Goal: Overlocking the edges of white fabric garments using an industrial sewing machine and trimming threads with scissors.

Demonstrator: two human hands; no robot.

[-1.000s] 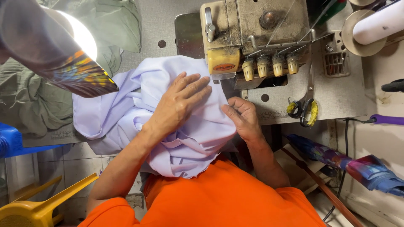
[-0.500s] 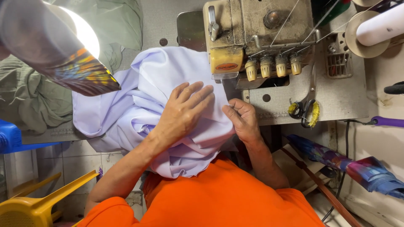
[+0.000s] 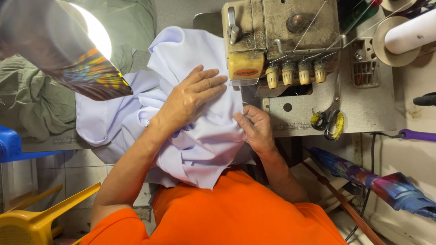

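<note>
A pale lilac cloth [image 3: 204,136] lies bunched over the sewing table and hangs down to my lap. My left hand [image 3: 190,97] rests flat on it, fingers spread and pointing toward the worn overlock sewing machine [image 3: 281,36]. My right hand [image 3: 256,127] presses the cloth's right edge just below the machine's foot, fingers together on the fabric. Several thread tension knobs [image 3: 293,72] line the machine's front.
Scissors with yellow-wrapped handles [image 3: 329,120] lie on the table [image 3: 363,104] right of the machine. A lit lamp [image 3: 68,41] hangs at the upper left over green fabric [image 3: 32,95]. A folded umbrella [image 3: 372,183] and a yellow plastic chair [image 3: 32,222] sit lower down.
My left hand has slid forward over the cloth toward the machine, and the cloth has advanced with it. My right hand stays at the cloth's edge.
</note>
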